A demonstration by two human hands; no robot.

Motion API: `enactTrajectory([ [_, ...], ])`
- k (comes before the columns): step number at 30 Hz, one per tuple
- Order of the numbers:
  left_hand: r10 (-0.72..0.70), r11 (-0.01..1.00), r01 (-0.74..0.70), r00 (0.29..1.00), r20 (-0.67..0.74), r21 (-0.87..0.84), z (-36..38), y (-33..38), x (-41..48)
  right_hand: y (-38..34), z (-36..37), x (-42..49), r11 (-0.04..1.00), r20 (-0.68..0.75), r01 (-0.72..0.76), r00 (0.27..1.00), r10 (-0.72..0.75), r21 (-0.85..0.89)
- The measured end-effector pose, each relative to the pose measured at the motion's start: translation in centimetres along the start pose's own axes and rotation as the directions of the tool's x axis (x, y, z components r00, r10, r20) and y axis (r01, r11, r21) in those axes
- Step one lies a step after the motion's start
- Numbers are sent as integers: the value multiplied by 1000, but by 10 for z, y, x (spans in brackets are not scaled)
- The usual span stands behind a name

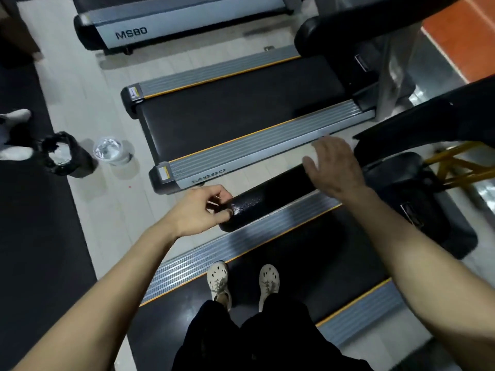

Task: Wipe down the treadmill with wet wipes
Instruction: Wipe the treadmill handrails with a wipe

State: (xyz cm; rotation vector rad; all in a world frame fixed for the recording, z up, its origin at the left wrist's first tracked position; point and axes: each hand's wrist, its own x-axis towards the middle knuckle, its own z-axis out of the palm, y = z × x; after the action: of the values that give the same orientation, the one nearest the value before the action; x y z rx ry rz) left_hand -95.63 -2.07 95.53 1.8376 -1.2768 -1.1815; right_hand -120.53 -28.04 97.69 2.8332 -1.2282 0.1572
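The person stands on the belt of the treadmill (294, 250), both bare arms reaching forward to its black handrail (267, 199).

The left hand (199, 210) is at the near, rounded end of the handrail. Its fingers are curled, and the thumb and forefinger close on the end cap from below and above. A thin pale sliver shows between those fingers; what it is cannot be told.

The right hand (334, 167) lies farther along the same handrail, beyond the left hand. It is palm down with fingers straight and spread, gripping nothing. Whether a wet wipe lies under the palm cannot be told.

Below and between the two forearms, a pair of pale perforated shoes (218, 282) rests on the dark belt. The grey ribbed side rail (241, 245) with its yellow edge runs under the left wrist.

Beyond both hands, across a strip of pale floor (107, 199), a second treadmill (241, 111) marked MS80 lies parallel. A third treadmill (128, 33) stands farther off again.

Well to the left of the left hand, a black bag-lined bin (72, 164) and a clear plastic container (111, 151) stand just beside each other on the floor. To the right of the right hand a yellow metal frame (460, 167) shows.
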Motion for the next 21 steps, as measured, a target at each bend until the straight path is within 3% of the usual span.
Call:
enactTrajectory([
  [2, 3, 999, -5, 999, 45, 35, -7, -3, 2, -12, -3, 2, 993, 34, -110, 993, 112, -42],
  [3, -12, 999, 9, 998, 64, 49, -11, -5, 4, -38, -4, -3, 995, 51, -96, 994, 97, -13],
  [5, -33, 998, 28, 994, 100, 56, -15, -5, 9, -105, -9, -23, 993, 149, 70, 985, -85, 99],
  [7, -25, 998, 17, 994, 108, 67, -17, -2, 13, -152, -15, -41, 923, 256, 298, 898, -358, 245],
  [9, -35, 996, 24, 990, 135, 86, -21, 3, 16, -140, -17, -37, 876, 279, 391, 841, -464, 282],
  [11, -60, 992, 39, 983, 174, 122, -23, 7, 19, -86, -19, -14, 938, 255, 305, 905, -340, 166],
  [14, -66, 981, 31, 982, 176, 193, -21, 13, 24, 28, -19, 12, 995, 107, 14, 994, -4, -94],
  [15, -73, 973, 34, 984, 165, 228, -19, 18, 27, 49, -15, 11, 993, 35, -76, 996, 80, -85],
  [17, -104, 963, 67, 986, 129, 262, -21, 17, 32, 18, -17, 7, 978, -34, -206, 978, 205, -26],
  [18, -116, 966, 82, 985, 128, 246, -21, 19, 36, -15, -18, -1, 978, -58, -203, 977, 206, 50],
  [19, -135, 971, 104, 982, 134, 217, -19, 22, 42, -47, -15, -14, 988, -72, -110, 990, 118, 108],
  [21, -152, 975, 128, 981, 122, 182, -14, 32, 58, -96, -14, -43, 970, -21, 169, 985, -168, 174],
])
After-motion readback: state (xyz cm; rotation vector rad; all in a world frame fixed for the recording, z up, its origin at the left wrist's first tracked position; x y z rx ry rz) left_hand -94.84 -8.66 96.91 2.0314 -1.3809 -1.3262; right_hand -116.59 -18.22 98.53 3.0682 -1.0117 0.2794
